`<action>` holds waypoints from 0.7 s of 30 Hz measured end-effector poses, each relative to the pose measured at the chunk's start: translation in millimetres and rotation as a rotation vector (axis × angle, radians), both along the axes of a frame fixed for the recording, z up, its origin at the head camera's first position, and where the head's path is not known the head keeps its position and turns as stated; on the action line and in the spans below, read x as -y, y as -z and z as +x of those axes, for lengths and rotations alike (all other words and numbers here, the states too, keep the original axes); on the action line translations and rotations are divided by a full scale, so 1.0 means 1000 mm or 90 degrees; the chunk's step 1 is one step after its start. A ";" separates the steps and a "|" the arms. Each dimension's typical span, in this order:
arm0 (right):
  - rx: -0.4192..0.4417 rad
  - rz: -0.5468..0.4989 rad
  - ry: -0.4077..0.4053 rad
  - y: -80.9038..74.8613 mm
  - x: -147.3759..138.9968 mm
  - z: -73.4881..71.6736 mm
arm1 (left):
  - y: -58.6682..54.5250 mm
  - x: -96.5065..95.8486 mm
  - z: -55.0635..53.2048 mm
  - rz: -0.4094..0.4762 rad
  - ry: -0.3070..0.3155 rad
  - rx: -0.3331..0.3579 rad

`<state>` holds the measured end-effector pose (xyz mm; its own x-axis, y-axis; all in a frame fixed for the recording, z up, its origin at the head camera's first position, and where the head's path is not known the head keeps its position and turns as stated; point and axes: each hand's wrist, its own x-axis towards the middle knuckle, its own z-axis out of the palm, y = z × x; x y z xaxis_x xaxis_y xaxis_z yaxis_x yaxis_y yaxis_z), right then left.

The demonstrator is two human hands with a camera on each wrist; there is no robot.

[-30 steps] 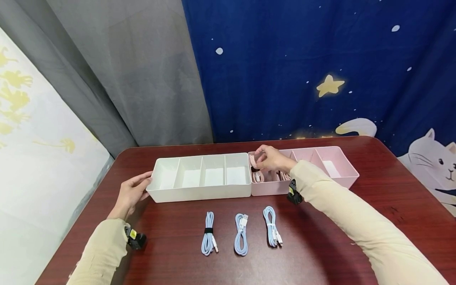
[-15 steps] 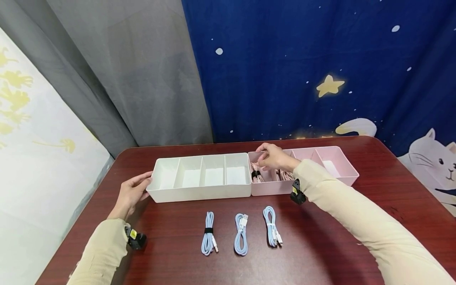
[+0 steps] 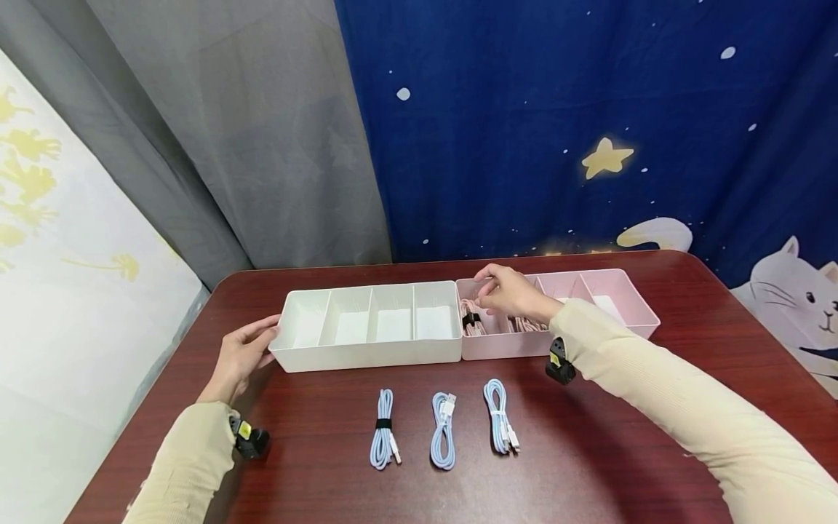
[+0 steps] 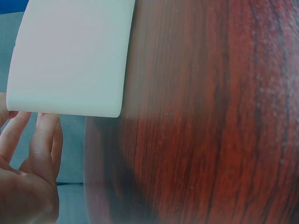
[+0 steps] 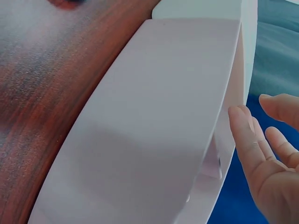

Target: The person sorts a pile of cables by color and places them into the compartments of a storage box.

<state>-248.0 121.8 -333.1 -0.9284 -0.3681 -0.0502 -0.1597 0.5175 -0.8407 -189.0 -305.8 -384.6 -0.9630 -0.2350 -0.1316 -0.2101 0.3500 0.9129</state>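
Observation:
My left hand [image 3: 238,358] touches the left end of a long white divided box [image 3: 366,357], its fingertips at the end wall in the left wrist view. A pink divided box [image 3: 500,348] stands end to end with it on the right. Above the pink box's leftmost compartment is my right hand [image 3: 513,292], its fingers apart with nothing between them. Below those fingers lies a coiled pink cable [image 3: 473,326] with a black strap. Another pink cable [image 3: 526,324] lies in the neighbouring compartment, partly hidden by the hand and wrist.
In front of the boxes, three coiled light-blue cables lie in a row: one with a black strap [image 3: 382,429], a middle one [image 3: 443,431] and one with a white tie [image 3: 500,415]. Curtains [image 3: 471,145] hang behind the dark red wooden table [image 3: 327,480].
My right hand has let go of the pink cable, which has settled in the leftmost pink compartment, and has drawn slightly to the right. My left hand has stayed in place.

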 end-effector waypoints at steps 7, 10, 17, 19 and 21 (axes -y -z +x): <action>-0.040 -0.001 -0.012 -0.002 -0.003 0.010 | -0.003 -0.002 0.002 -0.002 0.004 -0.013; -0.061 -0.005 -0.022 -0.002 -0.004 0.015 | -0.002 -0.002 0.002 0.000 0.004 -0.011; -0.097 -0.048 -0.031 0.002 -0.008 0.023 | 0.004 0.001 -0.001 0.020 -0.007 -0.012; -0.111 -0.046 -0.034 0.002 -0.009 0.026 | 0.006 0.003 -0.002 0.021 -0.006 -0.013; -0.122 -0.040 -0.040 0.002 -0.010 0.028 | 0.008 0.005 -0.004 0.026 0.001 -0.018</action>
